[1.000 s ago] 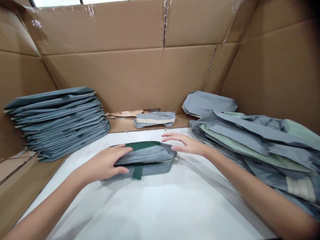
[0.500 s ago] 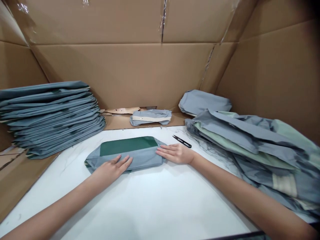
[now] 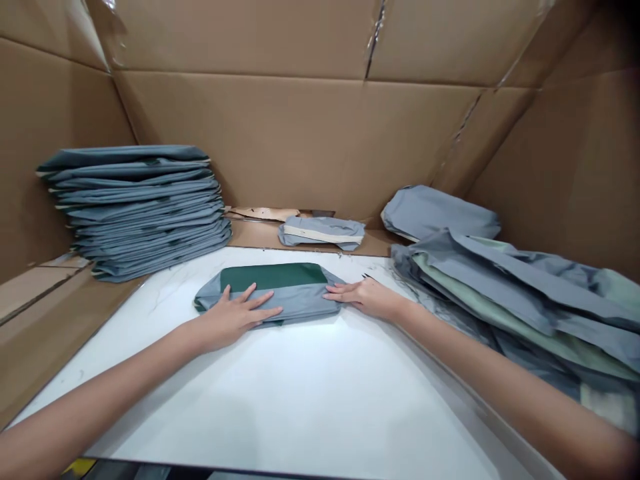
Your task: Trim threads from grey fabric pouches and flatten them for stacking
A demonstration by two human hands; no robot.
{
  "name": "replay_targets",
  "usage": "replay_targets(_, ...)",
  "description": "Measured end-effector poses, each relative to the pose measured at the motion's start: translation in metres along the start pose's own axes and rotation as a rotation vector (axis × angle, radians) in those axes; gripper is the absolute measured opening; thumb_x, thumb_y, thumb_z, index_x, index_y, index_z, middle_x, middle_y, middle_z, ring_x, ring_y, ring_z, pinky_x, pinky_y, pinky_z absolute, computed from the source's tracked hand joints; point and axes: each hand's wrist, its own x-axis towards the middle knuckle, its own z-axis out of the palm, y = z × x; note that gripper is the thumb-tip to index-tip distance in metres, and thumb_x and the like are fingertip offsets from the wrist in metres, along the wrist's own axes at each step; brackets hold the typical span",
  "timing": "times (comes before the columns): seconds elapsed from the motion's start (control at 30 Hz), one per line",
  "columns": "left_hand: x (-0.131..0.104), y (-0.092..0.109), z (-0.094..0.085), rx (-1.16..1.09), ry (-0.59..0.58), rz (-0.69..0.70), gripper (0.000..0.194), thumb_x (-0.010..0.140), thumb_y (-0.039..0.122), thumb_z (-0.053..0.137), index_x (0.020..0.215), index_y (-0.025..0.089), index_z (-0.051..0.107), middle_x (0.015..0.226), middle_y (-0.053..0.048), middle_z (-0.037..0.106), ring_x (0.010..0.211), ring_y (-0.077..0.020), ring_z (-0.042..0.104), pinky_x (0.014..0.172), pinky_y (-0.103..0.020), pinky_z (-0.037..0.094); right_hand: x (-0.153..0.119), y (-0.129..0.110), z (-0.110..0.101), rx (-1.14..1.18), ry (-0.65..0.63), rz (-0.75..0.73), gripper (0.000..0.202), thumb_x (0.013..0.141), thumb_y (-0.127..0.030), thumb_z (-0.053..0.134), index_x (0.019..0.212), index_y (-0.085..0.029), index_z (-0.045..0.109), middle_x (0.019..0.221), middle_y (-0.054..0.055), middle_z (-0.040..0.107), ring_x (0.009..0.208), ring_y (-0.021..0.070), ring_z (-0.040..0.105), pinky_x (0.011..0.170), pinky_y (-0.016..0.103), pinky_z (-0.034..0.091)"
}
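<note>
A flat fabric piece (image 3: 300, 301), grey-blue with a dark green panel (image 3: 273, 275) along its far side, lies on the white tabletop (image 3: 280, 400). My left hand (image 3: 240, 317) rests on its near left part, palm down with the fingers spread. On its right end lie the fingertips of my right hand (image 3: 363, 297), stretched out flat. Just behind my right hand, the dark tips of the snips (image 3: 369, 276) show; the rest is hidden by that hand.
A tall stack of folded grey-blue pieces (image 3: 145, 213) stands at the back left. One small folded piece (image 3: 323, 232) lies at the back middle. Loose grey and pale green fabric (image 3: 500, 287) is heaped on the right. Cardboard walls (image 3: 280, 140) surround the tabletop.
The view has shifted, moving the scene mostly rightward. My left hand's fingers have spread wider over the fabric piece. My right hand stays at its right end and now covers most of the snips.
</note>
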Motion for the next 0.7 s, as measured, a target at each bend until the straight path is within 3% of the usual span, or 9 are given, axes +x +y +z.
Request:
replay_targets(0.07, -0.004, 0.001, -0.005, -0.051, -0.035, 0.028, 0.051, 0.092, 0.028, 0.019, 0.134, 0.053, 0.006, 0.149, 0.010, 0.001, 0.137, -0.0330, -0.004, 0.095, -0.074, 0.007, 0.001, -0.009, -0.012, 0.070, -0.074, 0.036, 0.060, 0.080, -0.011, 0.035, 0.134, -0.035, 0.031, 0.137, -0.007, 0.035, 0.126, 0.0098, 0.042, 0.103, 0.025, 0.042)
replay_targets(0.13, -0.007, 0.001, -0.012, -0.099, -0.066, 0.059, 0.050, 0.092, 0.029, 0.023, 0.134, 0.051, 0.008, 0.149, 0.009, 0.000, 0.137, -0.0321, -0.007, 0.096, -0.073, 0.003, 0.010, -0.022, -0.026, 0.103, -0.129, 0.118, 0.057, 0.076, -0.011, 0.038, 0.129, -0.032, 0.042, 0.131, -0.003, 0.044, 0.120, 0.0136, 0.049, 0.108, 0.033, 0.036)
replay_targets(0.23, -0.008, -0.006, -0.026, -0.183, -0.158, 0.090, 0.048, 0.088, 0.045, 0.034, 0.133, 0.050, 0.019, 0.149, 0.007, 0.000, 0.135, -0.0344, -0.011, 0.095, -0.072, -0.001, 0.038, -0.045, -0.033, 0.088, -0.042, 0.354, 0.042, 0.083, -0.021, 0.031, 0.113, -0.029, 0.059, 0.117, 0.002, 0.058, 0.108, 0.0168, 0.057, 0.112, 0.050, 0.021)
replay_targets(0.33, -0.001, -0.017, -0.033, -0.362, -0.137, 0.073, 0.046, 0.088, 0.054, 0.021, 0.133, 0.045, 0.027, 0.148, 0.004, 0.009, 0.137, -0.0292, 0.002, 0.105, -0.059, 0.011, 0.068, -0.065, -0.019, 0.107, 0.144, 0.510, 0.048, 0.086, -0.040, 0.030, 0.133, -0.034, 0.036, 0.143, 0.002, 0.028, 0.132, 0.0274, 0.031, 0.104, 0.059, 0.026)
replay_targets(0.43, 0.011, -0.019, -0.022, -0.410, 0.139, -0.186, 0.061, 0.086, 0.059, 0.011, 0.139, 0.032, 0.022, 0.149, -0.006, 0.008, 0.137, -0.0259, 0.016, 0.108, -0.044, 0.024, 0.083, -0.071, 0.004, 0.128, 0.077, 0.611, 0.057, 0.084, -0.055, 0.022, 0.138, -0.038, 0.018, 0.147, 0.001, 0.014, 0.137, 0.0335, 0.016, 0.100, 0.064, 0.025)
replay_targets(0.5, 0.019, -0.015, -0.006, -0.286, 0.290, -0.367, 0.076, 0.080, 0.069, 0.019, 0.141, 0.024, 0.023, 0.149, -0.013, 0.003, 0.136, -0.0343, 0.005, 0.107, -0.050, 0.019, 0.085, -0.067, 0.014, 0.130, 0.030, 0.626, 0.057, 0.084, -0.059, 0.014, 0.138, -0.041, 0.013, 0.148, -0.001, 0.012, 0.137, 0.0341, 0.013, 0.100, 0.065, 0.022)
replay_targets(0.53, 0.023, -0.013, 0.001, -0.213, 0.320, -0.402, 0.079, 0.077, 0.072, 0.022, 0.141, 0.027, 0.020, 0.149, -0.013, 0.002, 0.135, -0.0388, 0.001, 0.105, -0.058, 0.014, 0.084, -0.064, 0.016, 0.132, 0.007, 0.616, 0.058, 0.083, -0.060, 0.012, 0.138, -0.042, 0.012, 0.148, -0.001, 0.011, 0.137, 0.0345, 0.012, 0.099, 0.066, 0.022)
replay_targets(0.6, 0.027, -0.010, 0.011, -0.143, 0.283, -0.428, 0.080, 0.073, 0.076, 0.024, 0.140, 0.035, 0.013, 0.149, -0.011, 0.002, 0.133, -0.0450, -0.002, 0.096, -0.070, 0.009, 0.080, -0.057, 0.016, 0.144, -0.040, 0.572, 0.060, 0.081, -0.063, 0.009, 0.137, -0.043, 0.012, 0.148, -0.001, 0.009, 0.137, 0.0353, 0.011, 0.097, 0.066, 0.025)
replay_targets(0.7, 0.029, -0.010, 0.008, -0.127, 0.154, -0.418, 0.081, 0.069, 0.079, 0.023, 0.139, 0.041, 0.009, 0.149, -0.010, 0.000, 0.132, -0.0477, 0.001, 0.091, -0.074, 0.009, 0.074, -0.047, 0.012, 0.179, -0.075, 0.484, 0.061, 0.080, -0.066, 0.008, 0.137, -0.044, 0.014, 0.148, -0.002, 0.009, 0.138, 0.0325, 0.012, 0.099, 0.063, 0.028)
